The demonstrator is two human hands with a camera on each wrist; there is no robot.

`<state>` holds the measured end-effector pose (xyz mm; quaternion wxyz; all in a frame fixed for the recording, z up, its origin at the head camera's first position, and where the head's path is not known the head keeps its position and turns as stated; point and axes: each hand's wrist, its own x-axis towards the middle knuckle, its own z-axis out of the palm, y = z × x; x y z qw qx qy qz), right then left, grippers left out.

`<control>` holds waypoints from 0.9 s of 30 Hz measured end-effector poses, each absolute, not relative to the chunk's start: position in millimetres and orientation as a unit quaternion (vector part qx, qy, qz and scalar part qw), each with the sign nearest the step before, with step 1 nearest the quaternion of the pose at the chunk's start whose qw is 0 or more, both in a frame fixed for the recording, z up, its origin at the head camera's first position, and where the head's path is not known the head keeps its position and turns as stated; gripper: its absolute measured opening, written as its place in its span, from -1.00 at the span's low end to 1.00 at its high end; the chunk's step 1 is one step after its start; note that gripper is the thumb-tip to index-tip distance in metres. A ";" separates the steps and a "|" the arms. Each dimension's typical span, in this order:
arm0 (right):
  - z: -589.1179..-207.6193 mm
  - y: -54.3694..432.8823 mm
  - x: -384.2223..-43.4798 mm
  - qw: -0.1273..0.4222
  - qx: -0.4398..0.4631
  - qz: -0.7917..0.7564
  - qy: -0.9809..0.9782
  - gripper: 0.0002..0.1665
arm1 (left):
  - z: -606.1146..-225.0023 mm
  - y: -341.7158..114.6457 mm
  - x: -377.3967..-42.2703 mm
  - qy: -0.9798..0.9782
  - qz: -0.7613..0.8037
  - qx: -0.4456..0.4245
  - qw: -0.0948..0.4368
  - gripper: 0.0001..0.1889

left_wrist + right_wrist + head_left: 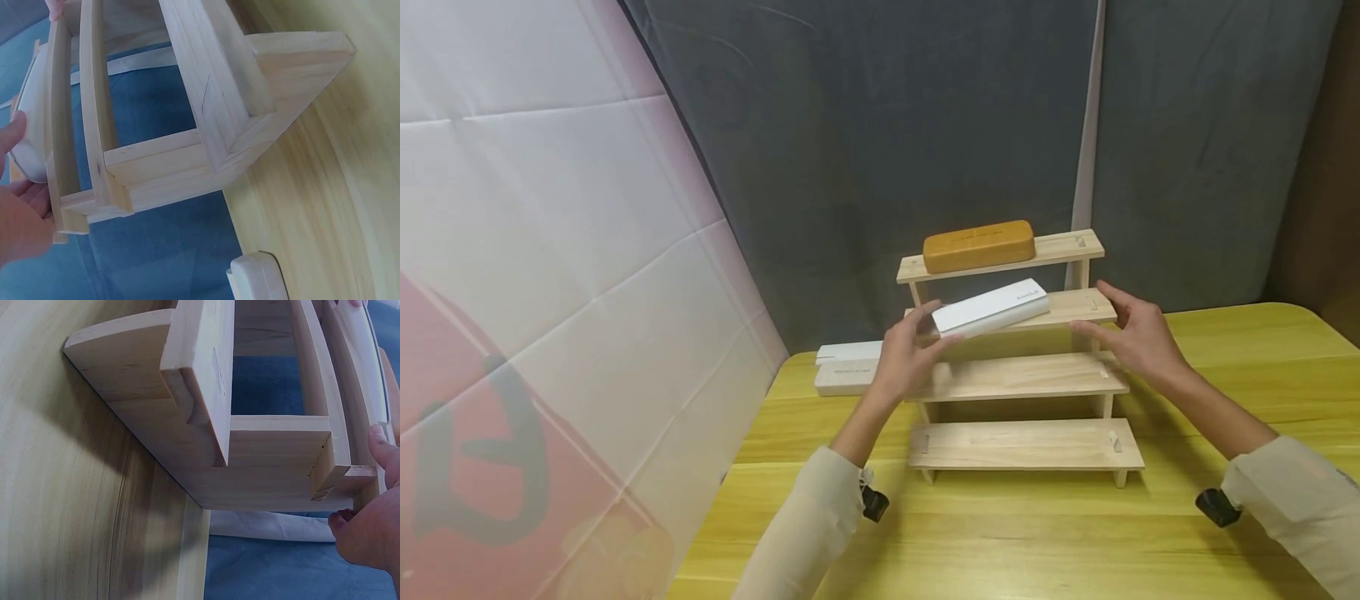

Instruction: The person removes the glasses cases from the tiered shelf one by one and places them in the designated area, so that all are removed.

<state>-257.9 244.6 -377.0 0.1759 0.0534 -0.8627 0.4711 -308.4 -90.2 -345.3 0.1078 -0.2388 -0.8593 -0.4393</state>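
Note:
My left hand (pixel 904 354) holds a long white glasses case (pixel 992 307) by its left end, thumb in front. The case lies slantwise over the second shelf from the top of a stepped wooden rack (pixel 1022 446), its right end turned up. Whether its underside touches the shelf cannot be told. My right hand (pixel 1138 337) grips the right end of that same shelf, thumb at the front edge and fingers behind. In the right wrist view, the right hand (pixel 372 525) curls round the shelf's end. An orange-brown glasses case (pixel 979 247) rests on the top shelf.
Left of the rack, partly behind my left hand, a white case (pixel 850 352) and a pale speckled case (pixel 844 377) lie on the yellow wooden table (pixel 1000 550). A grey curtain (pixel 880 150) hangs behind; a pale printed cloth wall (pixel 550 208) borders the left side.

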 end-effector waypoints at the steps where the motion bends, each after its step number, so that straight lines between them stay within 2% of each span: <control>1: -377.1 244.5 -258.0 0.177 0.054 0.470 -0.863 0.07 | -346.0 -90.8 -307.7 -0.857 -0.442 -0.241 0.110 -0.30; 21: -376.5 245.1 -258.2 0.178 0.059 0.483 -0.855 0.06 | -355.3 -104.9 -285.5 -0.844 -0.451 -0.241 0.160 -0.33; 27: -376.8 244.8 -259.1 0.178 0.059 0.484 -0.855 0.06 | -359.5 -114.3 -279.0 -0.832 -0.477 -0.238 0.154 -0.33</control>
